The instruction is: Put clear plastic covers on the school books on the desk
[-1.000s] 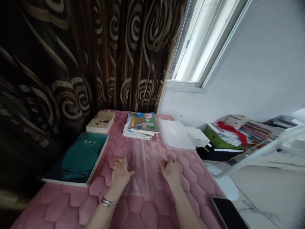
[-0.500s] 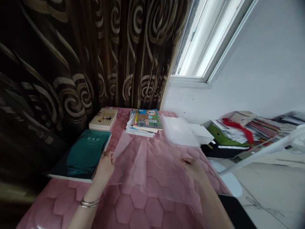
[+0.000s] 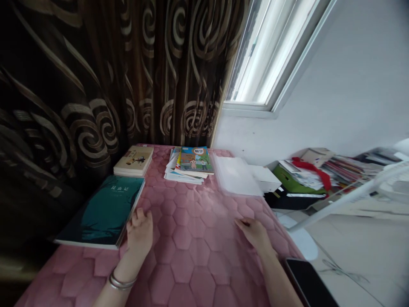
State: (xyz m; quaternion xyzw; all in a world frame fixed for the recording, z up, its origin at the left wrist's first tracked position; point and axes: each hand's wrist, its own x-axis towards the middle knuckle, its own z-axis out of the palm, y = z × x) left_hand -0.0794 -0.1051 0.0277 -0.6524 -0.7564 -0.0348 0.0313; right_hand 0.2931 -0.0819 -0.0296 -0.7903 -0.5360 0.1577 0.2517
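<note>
My right hand (image 3: 254,234) is pinched on an edge of a clear plastic sheet (image 3: 220,228), over the right half of the pink table. The sheet is see-through and blurred, so its outline is hard to follow. My left hand (image 3: 140,232) is raised beside the dark teal book (image 3: 108,211), its fingers loosely curled and apart with nothing in them. A silver bangle is on that wrist. Beyond my right hand lies a stack of translucent plastic sheets (image 3: 236,175).
Tan books (image 3: 134,160) are stacked at the back left. A colourful textbook (image 3: 193,160) tops a pile at the back. A white box (image 3: 263,179) stands behind the sheets. A black phone (image 3: 308,281) lies at the right edge. Papers (image 3: 302,175) pile up beyond.
My left hand has let go of the plastic sheet, which hung between both hands before. My right hand still holds it. The view has shifted slightly.
</note>
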